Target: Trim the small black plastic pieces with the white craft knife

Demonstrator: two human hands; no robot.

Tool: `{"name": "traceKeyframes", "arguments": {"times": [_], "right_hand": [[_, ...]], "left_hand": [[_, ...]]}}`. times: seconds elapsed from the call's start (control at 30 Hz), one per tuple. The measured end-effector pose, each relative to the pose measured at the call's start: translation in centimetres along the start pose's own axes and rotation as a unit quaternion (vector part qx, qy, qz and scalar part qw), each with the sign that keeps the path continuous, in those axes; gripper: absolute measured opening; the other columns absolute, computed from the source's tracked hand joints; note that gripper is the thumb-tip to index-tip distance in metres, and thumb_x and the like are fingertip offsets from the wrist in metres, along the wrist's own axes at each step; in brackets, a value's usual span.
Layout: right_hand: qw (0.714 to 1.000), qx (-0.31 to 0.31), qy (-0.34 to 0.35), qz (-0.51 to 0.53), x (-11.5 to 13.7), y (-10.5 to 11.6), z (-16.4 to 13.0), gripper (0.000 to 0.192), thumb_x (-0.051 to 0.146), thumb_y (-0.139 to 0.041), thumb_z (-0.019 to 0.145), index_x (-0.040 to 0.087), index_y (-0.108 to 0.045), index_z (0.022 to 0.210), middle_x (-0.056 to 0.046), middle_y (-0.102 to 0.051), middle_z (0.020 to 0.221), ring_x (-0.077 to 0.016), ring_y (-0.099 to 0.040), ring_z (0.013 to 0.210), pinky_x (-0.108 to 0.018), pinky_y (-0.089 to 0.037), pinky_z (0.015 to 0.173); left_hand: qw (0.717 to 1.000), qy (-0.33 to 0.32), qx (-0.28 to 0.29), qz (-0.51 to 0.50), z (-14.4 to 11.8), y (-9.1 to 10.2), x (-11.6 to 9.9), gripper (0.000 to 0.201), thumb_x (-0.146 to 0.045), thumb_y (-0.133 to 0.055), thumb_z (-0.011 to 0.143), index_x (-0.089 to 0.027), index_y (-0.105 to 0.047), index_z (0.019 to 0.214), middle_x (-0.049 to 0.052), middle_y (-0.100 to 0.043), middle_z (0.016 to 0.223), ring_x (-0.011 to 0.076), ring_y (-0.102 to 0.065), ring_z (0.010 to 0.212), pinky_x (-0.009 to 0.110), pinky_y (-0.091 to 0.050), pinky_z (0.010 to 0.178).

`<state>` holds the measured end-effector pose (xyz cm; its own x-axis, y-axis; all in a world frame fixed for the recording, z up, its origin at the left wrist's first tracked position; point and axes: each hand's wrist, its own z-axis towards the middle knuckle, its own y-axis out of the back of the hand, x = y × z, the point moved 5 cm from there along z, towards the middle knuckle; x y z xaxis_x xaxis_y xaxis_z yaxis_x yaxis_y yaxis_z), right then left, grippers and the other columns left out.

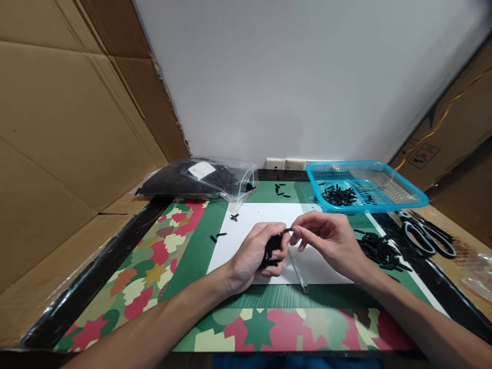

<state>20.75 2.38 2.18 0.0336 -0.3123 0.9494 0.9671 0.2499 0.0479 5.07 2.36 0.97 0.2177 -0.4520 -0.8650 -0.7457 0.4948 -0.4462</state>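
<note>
Clearly the left hand [258, 251] is curled shut around a bunch of small black plastic pieces [271, 250], while the right hand [331, 237] pinches the tip of one piece [287, 230] between thumb and forefinger just above that bunch; a light, steady pinch and a firm left fist would likely keep the rest from spilling. Both hands hover over a white sheet [253, 218] on a green mat with leaf shapes [154, 266], with a turquoise plastic basket [403, 197], black-handled scissors [426, 237] and cardboard walls [69, 128] around.
</note>
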Motion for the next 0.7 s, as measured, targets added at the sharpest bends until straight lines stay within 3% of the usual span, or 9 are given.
{"name": "traceKeyframes", "arguments": {"times": [0.23, 0.47, 0.7], "right_hand": [[1.0, -0.008, 0.01, -0.003, -0.09, 0.17, -0.12, 0.022, 0.04, -0.082, 0.097, 0.018, -0.079, 0.096, -0.006, -0.081, 0.084, -0.0181, -0.077, 0.073, -0.028, -0.066, 0.065], [0.999, 0.048, -0.018, 0.004, -0.66, -0.09, 0.01, 0.031, 0.045, -0.071, 0.105, 0.017, -0.079, 0.093, -0.005, -0.076, 0.079, -0.0149, -0.07, 0.071, -0.024, -0.058, 0.06], [0.999, 0.041, -0.007, 0.03, -0.41, -0.21, -0.08, 0.025, 0.041, -0.08, 0.099, 0.017, -0.079, 0.093, -0.004, -0.075, 0.076, -0.0142, -0.069, 0.064, -0.024, -0.059, 0.057]], "left_hand": [[1.0, -0.012, 0.006, 0.005, -0.02, 0.01, -0.15, 0.039, -0.043, -0.064, 0.098, -0.017, -0.053, 0.07, -0.008, -0.039, 0.056, 0.0032, -0.027, 0.04, 0.012, -0.023, 0.036], [1.0, -0.024, 0.004, 0.019, -0.09, -0.14, -0.39, 0.039, -0.042, -0.073, 0.092, -0.018, -0.051, 0.071, -0.009, -0.04, 0.056, 0.0022, -0.026, 0.039, 0.012, -0.021, 0.035], [1.0, -0.012, -0.002, -0.013, -0.01, 0.18, -0.03, 0.041, -0.042, -0.062, 0.098, -0.018, -0.048, 0.068, -0.008, -0.039, 0.056, 0.0025, -0.025, 0.039, 0.012, -0.021, 0.034]]}}
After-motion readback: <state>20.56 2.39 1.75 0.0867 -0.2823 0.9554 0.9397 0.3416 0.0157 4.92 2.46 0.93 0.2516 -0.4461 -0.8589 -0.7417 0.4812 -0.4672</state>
